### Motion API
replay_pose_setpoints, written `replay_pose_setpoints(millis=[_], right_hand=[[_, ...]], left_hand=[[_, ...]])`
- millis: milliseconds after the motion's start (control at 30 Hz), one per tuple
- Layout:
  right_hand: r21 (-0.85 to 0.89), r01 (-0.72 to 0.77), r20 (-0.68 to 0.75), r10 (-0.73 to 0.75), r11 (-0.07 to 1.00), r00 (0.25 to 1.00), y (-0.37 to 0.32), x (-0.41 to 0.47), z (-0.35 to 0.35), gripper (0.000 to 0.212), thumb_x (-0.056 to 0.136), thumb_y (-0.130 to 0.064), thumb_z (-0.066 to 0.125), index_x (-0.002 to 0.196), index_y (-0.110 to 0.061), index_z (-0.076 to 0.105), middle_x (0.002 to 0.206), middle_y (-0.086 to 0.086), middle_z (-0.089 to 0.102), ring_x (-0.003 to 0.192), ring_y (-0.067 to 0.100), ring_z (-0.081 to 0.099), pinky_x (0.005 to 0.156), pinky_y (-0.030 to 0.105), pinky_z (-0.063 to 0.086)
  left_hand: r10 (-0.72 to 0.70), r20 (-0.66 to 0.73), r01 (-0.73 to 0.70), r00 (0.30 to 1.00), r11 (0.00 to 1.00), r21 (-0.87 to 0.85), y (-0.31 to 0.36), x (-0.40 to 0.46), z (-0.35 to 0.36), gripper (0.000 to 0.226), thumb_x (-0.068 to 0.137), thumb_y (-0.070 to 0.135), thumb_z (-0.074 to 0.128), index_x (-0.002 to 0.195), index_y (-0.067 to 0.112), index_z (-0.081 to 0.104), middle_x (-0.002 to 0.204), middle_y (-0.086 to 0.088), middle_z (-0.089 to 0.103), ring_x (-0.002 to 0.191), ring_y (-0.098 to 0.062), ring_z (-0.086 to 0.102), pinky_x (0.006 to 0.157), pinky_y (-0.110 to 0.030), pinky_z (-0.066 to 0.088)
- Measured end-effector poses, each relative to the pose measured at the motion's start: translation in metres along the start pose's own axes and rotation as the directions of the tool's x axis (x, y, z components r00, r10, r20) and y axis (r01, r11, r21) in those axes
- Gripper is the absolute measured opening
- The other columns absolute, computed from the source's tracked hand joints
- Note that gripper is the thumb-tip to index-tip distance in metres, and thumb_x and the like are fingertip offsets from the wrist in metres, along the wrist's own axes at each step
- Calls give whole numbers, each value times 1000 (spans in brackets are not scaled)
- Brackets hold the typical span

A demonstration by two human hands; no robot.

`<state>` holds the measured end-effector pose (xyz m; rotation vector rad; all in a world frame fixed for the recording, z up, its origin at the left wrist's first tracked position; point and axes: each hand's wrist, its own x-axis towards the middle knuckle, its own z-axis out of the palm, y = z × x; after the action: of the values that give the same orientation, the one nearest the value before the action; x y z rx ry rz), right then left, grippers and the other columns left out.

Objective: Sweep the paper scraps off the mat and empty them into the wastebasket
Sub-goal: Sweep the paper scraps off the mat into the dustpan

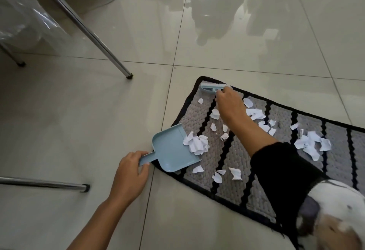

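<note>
A grey mat (223, 172) with black stripes and a black border lies on the tiled floor. White paper scraps (308, 143) are scattered over it. My left hand (131, 167) grips the handle of a light blue dustpan (169, 151), whose mouth rests on the mat's left edge with a heap of scraps (195, 143) at its lip. My right hand (229, 101) holds a small light blue brush (209, 87) at the mat's far corner, bristles down on the mat. No wastebasket shows in the head view.
Chrome furniture legs stand on the floor at the left: one slanting to a foot (129, 76), one lying low (59, 184). Clear plastic sheeting (25, 18) hangs at the upper left. Glossy tiles (246, 38) stretch beyond the mat.
</note>
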<state>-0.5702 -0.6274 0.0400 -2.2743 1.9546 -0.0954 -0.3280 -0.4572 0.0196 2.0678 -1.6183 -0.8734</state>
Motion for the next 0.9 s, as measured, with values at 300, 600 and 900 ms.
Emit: replay_pose_setpoints(millis=[300, 600, 900], right_hand=[[15, 131, -71, -130, 991, 989, 1, -38, -11, 13, 90, -7, 54, 98, 1, 62, 89, 14, 56, 65, 21, 48, 55, 31, 48], [69, 176, 150, -185, 982, 971, -9, -83, -21, 18, 89, -9, 53, 102, -1, 64, 94, 13, 56, 73, 24, 54, 66, 34, 51], [-6, 5, 45, -5, 1000, 999, -17, -44, -5, 22, 89, 6, 44, 107, 4, 57, 110, 19, 48, 92, 33, 52, 64, 32, 39]], left_hand=[[25, -37, -23, 999, 999, 45, 3, -1, 0, 19, 84, 7, 52, 102, 12, 57, 99, -11, 60, 95, -27, 54, 84, -40, 47], [47, -74, -42, 996, 997, 66, 4, -7, -1, 23, 85, 5, 50, 106, 10, 58, 100, -15, 59, 98, -30, 54, 86, -41, 48], [56, -95, -46, 994, 993, 105, -9, -6, -5, 27, 86, 4, 49, 111, 11, 58, 103, -15, 59, 100, -29, 52, 84, -33, 41]])
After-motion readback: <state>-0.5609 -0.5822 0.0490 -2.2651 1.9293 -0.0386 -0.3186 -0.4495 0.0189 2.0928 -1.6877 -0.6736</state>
